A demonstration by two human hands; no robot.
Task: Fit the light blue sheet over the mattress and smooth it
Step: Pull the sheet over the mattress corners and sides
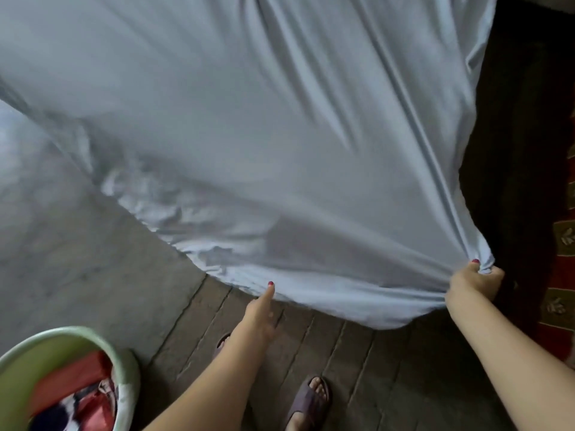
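Observation:
The light blue sheet (pixel 280 135) billows across most of the view, its near hem gathered and hanging above the floor. My right hand (pixel 474 283) is clenched on a bunched corner of the sheet at the lower right. My left hand (pixel 261 309) reaches up to the near hem, thumb on top of the edge; its fingers are hidden under the cloth. The mattress is covered and cannot be made out.
A light green basket (pixel 62 343) with red and patterned cloth stands at the lower left. The floor is grey concrete (pixel 77 244) and worn planks (pixel 357 368). My sandalled feet are below. A dark bed side and a red patterned rug (pixel 560 321) lie on the right.

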